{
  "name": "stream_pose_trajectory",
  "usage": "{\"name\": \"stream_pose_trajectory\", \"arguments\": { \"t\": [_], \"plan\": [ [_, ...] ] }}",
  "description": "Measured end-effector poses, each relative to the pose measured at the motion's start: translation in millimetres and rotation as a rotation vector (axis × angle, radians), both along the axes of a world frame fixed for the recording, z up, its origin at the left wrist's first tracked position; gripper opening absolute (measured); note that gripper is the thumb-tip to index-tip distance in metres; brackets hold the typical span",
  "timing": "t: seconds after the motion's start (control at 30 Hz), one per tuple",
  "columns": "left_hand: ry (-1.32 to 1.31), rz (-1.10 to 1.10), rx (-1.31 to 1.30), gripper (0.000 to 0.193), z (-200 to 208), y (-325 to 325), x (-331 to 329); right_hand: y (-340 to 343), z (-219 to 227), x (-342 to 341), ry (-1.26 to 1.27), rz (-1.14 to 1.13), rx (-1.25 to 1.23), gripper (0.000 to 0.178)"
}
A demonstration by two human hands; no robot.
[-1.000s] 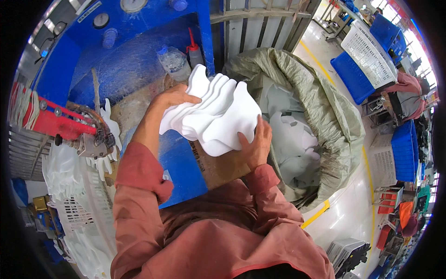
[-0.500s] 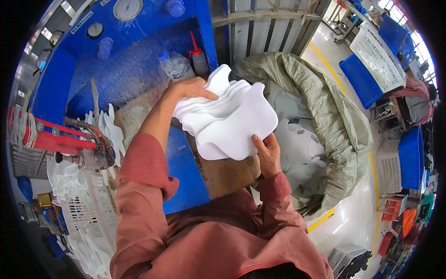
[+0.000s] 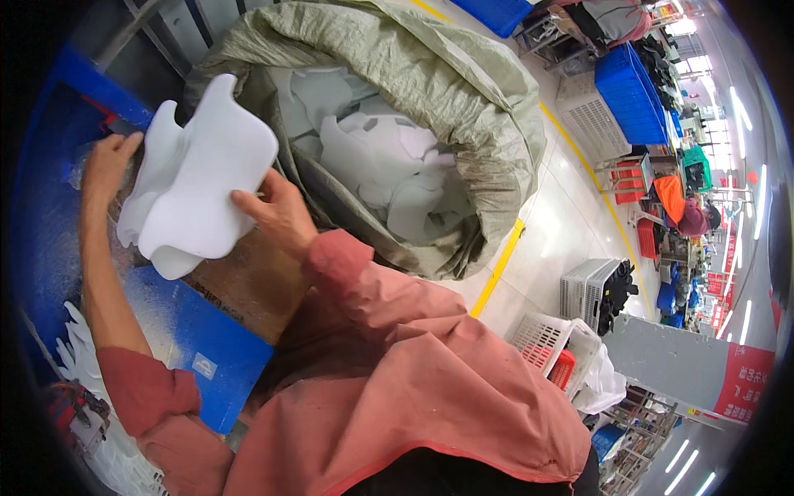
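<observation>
Large grey-green woven sack (image 3: pixel 430 107) open at the top, filled with white foam cut-outs, small white rectangular label (image 3: pixel 203 366) on blue machine panel well left of and below the sack, red banner sign (image 3: pixel 748 382) far right of the sack.

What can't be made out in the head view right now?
- How many white foam pieces are in the stack: the front piece hides the rest.
- Left hand fingertips: behind the stack.
- Depth of the sack: white offcuts cover the bottom.
- Bench left side: cut off by the dark rim.
</observation>
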State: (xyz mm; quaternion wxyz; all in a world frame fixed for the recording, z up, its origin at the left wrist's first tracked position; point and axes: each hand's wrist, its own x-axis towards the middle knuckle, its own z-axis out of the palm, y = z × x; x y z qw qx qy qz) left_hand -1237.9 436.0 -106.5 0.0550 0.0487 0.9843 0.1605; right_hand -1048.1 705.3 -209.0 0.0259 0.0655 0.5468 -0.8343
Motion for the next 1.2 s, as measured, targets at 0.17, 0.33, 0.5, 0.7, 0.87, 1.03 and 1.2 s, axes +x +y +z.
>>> {"name": "stream_pose_trajectory", "arguments": {
  "t": [0.17, 0.33, 0.5, 0.7, 0.87, 1.03, 1.2],
  "plan": [
    [0.025, -0.053, 0.098, 0.054, 9, 28, 55, -11, -2, 5, 0.092, -0.027, 0.918, 0.046],
    [0.207, -0.193, 0.013, 0.048, 8, 70, 112, 14, 3, 14, 0.083, 0.076, 0.97, 0.047],
    [0.371, -0.392, 0.091, 0.045, -10, 98, 138, 25, 4, 5, -0.008, 0.014, 0.714, 0.037],
    [0.262, -0.341, -0.011, 0.047, -21, 94, 151, 24, 0, 19, 0.198, 0.06, 0.629, 0.023],
    [0.214, -0.241, 0.055, 0.041, -22, 84, 163, 96, -16, 65, 0.031, 0.076, 0.604, 0.021],
    [0.397, -0.187, 0.011, 0.039, -20, 85, 180, 211, -90, 107, -0.309, -0.103, 0.721, 0.02],
    [0.431, -0.158, 0.054, 0.041, 3, 101, 223, 284, -197, 126, -0.468, 0.294, 1.38, 0.044]
  ]
}}
